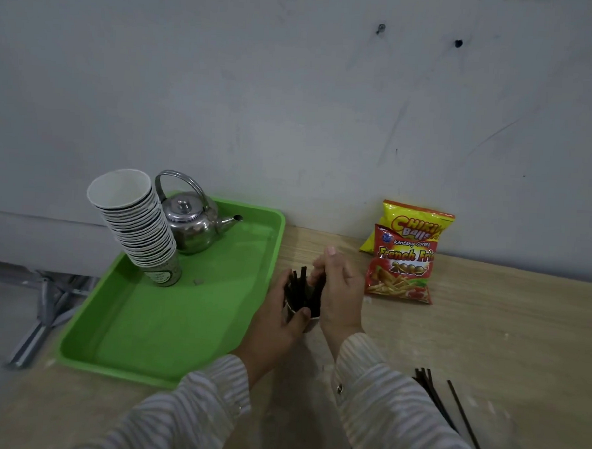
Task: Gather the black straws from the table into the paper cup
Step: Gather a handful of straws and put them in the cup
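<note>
A paper cup (311, 324) stands on the wooden table just right of the green tray, mostly hidden between my hands. Several black straws (300, 286) stick up out of it. My left hand (279, 318) wraps around the cup's left side, thumb across its front. My right hand (337, 291) is at the cup's right rim, its fingers closed on the straws there. More black straws (449, 407) lie loose on the table at the lower right, partly covered by my right sleeve.
A green tray (152, 323) on the left carries a leaning stack of paper cups (136, 226) and a steel kettle (192, 222). Two snack bags (404, 257) lean against the wall at the back right. The table's left edge drops off beside the tray.
</note>
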{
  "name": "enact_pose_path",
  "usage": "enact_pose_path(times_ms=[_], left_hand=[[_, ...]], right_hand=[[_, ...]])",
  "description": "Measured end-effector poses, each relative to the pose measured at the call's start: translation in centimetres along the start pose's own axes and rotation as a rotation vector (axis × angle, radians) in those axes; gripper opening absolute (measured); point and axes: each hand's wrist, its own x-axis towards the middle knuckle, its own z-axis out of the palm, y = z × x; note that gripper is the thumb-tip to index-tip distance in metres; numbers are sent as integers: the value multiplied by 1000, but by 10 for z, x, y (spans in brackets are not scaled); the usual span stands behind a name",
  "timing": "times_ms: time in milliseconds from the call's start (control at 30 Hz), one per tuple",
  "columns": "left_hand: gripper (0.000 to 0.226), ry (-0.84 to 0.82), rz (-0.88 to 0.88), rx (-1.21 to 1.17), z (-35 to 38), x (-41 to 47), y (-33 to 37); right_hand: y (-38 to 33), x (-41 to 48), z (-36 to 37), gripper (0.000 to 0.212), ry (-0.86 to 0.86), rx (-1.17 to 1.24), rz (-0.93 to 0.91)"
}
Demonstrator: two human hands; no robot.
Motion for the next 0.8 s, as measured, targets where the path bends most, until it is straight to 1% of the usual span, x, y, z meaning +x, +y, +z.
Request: enact_pose_path(times_ms=[67, 167, 267, 333, 400, 500, 633, 733, 800], left_hand=[[64, 8, 2, 13, 0, 1, 1], [63, 29, 28, 33, -1, 0, 3], [66, 45, 32, 17, 1, 0, 7], [70, 47, 42, 15, 2, 0, 9], [72, 28, 37, -9, 4, -2, 9], [72, 39, 26, 22, 6, -6, 9], [69, 97, 93, 79, 6, -16, 25], [67, 161, 61, 202, 6, -21, 32], [66, 195, 81, 269, 8, -28, 39]], right_hand=[[2, -3, -1, 34, -12, -167, -57], [7, -8, -5, 30, -64, -440, -182], [7, -10, -8, 24, -121, -618, -306], [3, -10, -10, 21, -157, -675, -349], [-4, -10, -12, 21, -158, -655, -347], [-18, -10, -15, 20, -137, -525, -261], [-36, -12, -22, 21, -105, -347, -159], [-46, -18, -31, 21, -90, -356, -165], [-49, -23, -39, 21, -68, -391, -168]])
